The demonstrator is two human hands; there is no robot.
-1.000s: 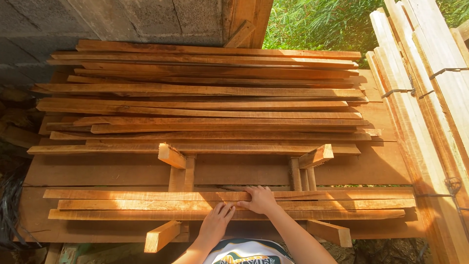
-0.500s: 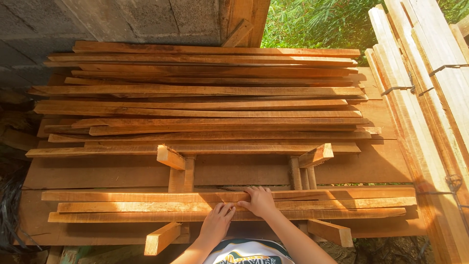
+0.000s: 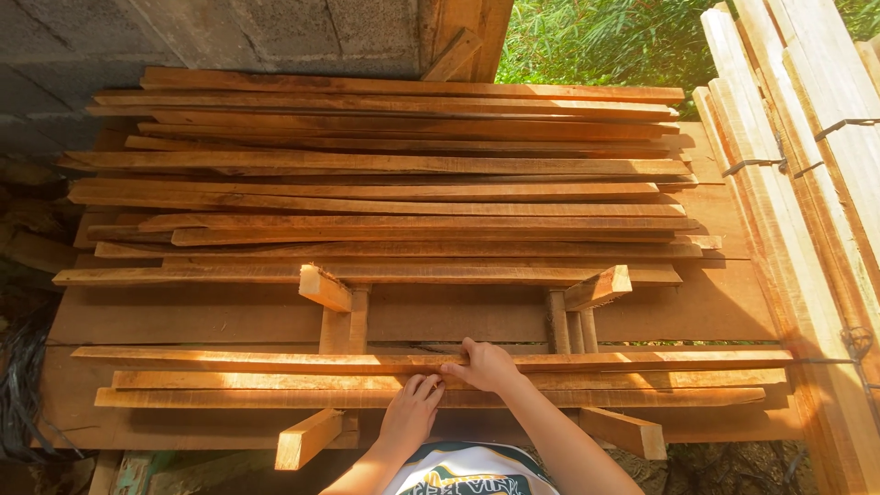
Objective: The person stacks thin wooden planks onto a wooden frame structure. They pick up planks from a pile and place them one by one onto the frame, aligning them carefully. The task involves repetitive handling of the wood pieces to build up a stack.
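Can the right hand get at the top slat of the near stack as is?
Probably yes: the right hand already rests on the top slat at mid-length, nothing lies over it, and the left hand sits lower, clear of it.

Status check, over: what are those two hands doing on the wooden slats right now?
Left hand flat on the nearest slats, holding nothing. Right hand fingers curled over a slat's edge. Big slat stack behind, apart. Cross blocks between, nothing blocking.

Lighting: warm low sun from upper right; glare on pale boards (image 3: 807,137); lower left in deep shadow; focus sharp, slight edge distortion.
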